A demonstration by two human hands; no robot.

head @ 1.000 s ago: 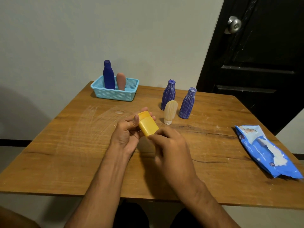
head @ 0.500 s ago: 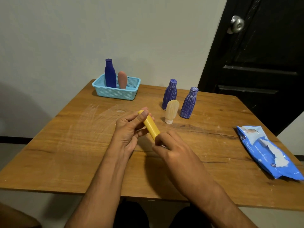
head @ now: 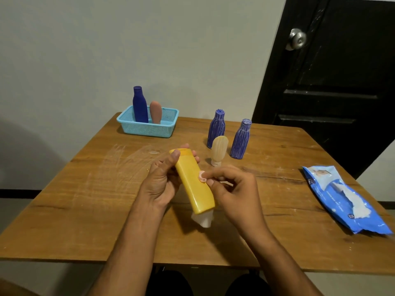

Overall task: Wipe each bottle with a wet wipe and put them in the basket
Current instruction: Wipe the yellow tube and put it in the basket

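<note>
Two bottles already stand in the turquoise basket (head: 147, 127) at the far left of the worktop (head: 85, 199): a dark blue bottle (head: 140, 104) and a pinkish bottle (head: 155, 112). The yellow bottle (head: 193, 181) is the one in work, held tilted above the worktop. The left hand (head: 163, 180) grips its upper end, thumb near the cap; the right hand (head: 233, 189) clasps its lower part with the wet wipe (head: 203, 220), whose white tail hangs below the base. Three are left untouched, I judge: two ribbed purple bottles (head: 216, 129) (head: 240, 138) and a cream bottle (head: 218, 150) standing just in front of them. So roughly a third is done. The wooden worktop shows pale streaks, possibly damp smears or scratches. A blue wipe pack (head: 344, 199) lies at the right. Behind are a plain pale wall (head: 128, 50) and a black door (head: 342, 82) with a metal knob (head: 297, 39)
</note>
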